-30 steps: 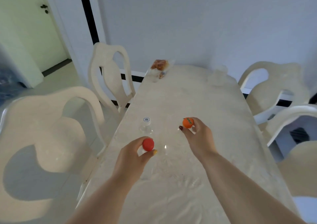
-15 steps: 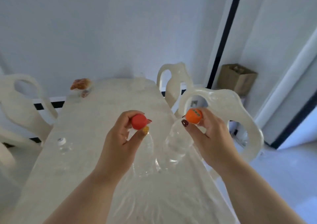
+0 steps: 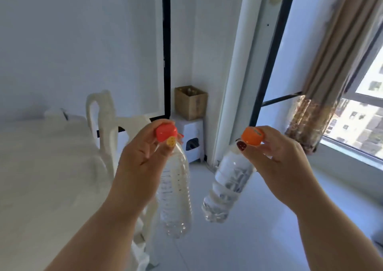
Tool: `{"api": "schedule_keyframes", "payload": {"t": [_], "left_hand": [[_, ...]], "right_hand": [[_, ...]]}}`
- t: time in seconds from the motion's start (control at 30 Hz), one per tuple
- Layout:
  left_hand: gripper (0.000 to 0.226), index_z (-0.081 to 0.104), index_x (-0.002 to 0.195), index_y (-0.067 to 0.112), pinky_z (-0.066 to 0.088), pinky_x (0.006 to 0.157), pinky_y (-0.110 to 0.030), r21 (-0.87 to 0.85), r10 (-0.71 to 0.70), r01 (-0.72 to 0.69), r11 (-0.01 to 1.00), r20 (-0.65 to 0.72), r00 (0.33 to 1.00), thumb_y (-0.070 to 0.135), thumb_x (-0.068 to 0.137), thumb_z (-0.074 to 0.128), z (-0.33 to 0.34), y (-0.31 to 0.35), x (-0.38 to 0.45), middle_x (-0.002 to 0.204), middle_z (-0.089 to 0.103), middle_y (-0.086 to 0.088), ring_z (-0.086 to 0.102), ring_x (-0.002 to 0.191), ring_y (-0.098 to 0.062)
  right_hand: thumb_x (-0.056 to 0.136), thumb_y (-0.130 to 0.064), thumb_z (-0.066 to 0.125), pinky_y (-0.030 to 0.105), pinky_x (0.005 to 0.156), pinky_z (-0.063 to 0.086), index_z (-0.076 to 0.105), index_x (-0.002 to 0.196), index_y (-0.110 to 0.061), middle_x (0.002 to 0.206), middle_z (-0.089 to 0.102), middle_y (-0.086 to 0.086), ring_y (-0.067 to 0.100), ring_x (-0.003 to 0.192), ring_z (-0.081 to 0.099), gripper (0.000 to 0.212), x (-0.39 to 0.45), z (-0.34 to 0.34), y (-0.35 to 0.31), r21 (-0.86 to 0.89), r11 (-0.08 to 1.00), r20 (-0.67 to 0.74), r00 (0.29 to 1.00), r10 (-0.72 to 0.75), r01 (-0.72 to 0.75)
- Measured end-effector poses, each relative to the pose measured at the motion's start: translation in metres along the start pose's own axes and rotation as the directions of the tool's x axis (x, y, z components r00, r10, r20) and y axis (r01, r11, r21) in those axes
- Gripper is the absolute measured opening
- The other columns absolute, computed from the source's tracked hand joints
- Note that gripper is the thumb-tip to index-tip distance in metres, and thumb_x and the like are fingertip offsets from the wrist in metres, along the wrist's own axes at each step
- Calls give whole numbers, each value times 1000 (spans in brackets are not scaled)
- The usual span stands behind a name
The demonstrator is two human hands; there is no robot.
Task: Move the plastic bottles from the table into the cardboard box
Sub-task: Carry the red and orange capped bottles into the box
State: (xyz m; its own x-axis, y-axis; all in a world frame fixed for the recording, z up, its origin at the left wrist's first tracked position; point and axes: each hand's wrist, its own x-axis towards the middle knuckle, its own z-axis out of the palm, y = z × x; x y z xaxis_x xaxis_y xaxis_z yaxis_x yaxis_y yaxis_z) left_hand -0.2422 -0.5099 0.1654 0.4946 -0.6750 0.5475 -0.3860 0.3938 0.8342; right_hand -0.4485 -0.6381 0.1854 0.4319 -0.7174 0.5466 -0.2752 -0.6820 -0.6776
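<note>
My left hand (image 3: 137, 162) grips the red cap of a clear plastic bottle (image 3: 176, 194), which hangs down in the air. My right hand (image 3: 277, 162) pinches the orange cap of a second clear bottle (image 3: 228, 187), which hangs tilted to the lower left. Both bottles are off the table and over the floor. The open cardboard box (image 3: 190, 102) stands on a white stool (image 3: 191, 138) in the far corner, beyond both hands, with some things inside it that I cannot make out.
The white table (image 3: 41, 167) lies at the left with a white chair (image 3: 103, 125) along its right side. A window with a brown curtain (image 3: 323, 96) fills the right. Pale floor stretches between me and the stool.
Both hands have lifted their bottles off the table. My view has swung right, away from the table, so the box and stool now sit near the middle and appear larger.
</note>
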Motion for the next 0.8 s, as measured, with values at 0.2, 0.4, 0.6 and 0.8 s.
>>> {"api": "schedule_keyframes", "payload": {"t": [0.2,0.4,0.6,0.8], "left_hand": [[25,69,108,42,55,94,-24,-45,-40,43,998,67,997,43,83,72,107,-21,40,107,78,6,73,105,-8],[38,81,95,35,53,100,-42,-222,-232,228,948,6,973,50,60,85,166,-82,114,101,82,5,76,98,-11],[45,81,97,25,51,95,-32,-219,-287,298,929,83,954,47,57,82,204,-149,207,102,82,3,76,101,-11],[39,77,104,21,52,75,-5,-140,-255,267,954,99,962,33,67,77,229,-205,336,96,82,10,75,93,-2]], "right_hand": [[80,-47,66,24,68,49,67,92,-36,91,73,-20,-3,86,68,17,36,-83,76,-33,997,-22,997,76,-77],[82,-41,70,9,64,42,66,91,-35,89,73,-19,-6,85,67,11,101,-93,153,-84,991,-37,994,104,-107],[79,-48,67,21,66,46,67,92,-34,87,73,-17,-2,82,68,19,201,-63,219,-120,989,4,996,90,-88],[81,-46,68,17,69,46,68,98,-33,93,74,-16,0,90,68,21,333,-25,275,-94,990,48,993,110,-105]]}}
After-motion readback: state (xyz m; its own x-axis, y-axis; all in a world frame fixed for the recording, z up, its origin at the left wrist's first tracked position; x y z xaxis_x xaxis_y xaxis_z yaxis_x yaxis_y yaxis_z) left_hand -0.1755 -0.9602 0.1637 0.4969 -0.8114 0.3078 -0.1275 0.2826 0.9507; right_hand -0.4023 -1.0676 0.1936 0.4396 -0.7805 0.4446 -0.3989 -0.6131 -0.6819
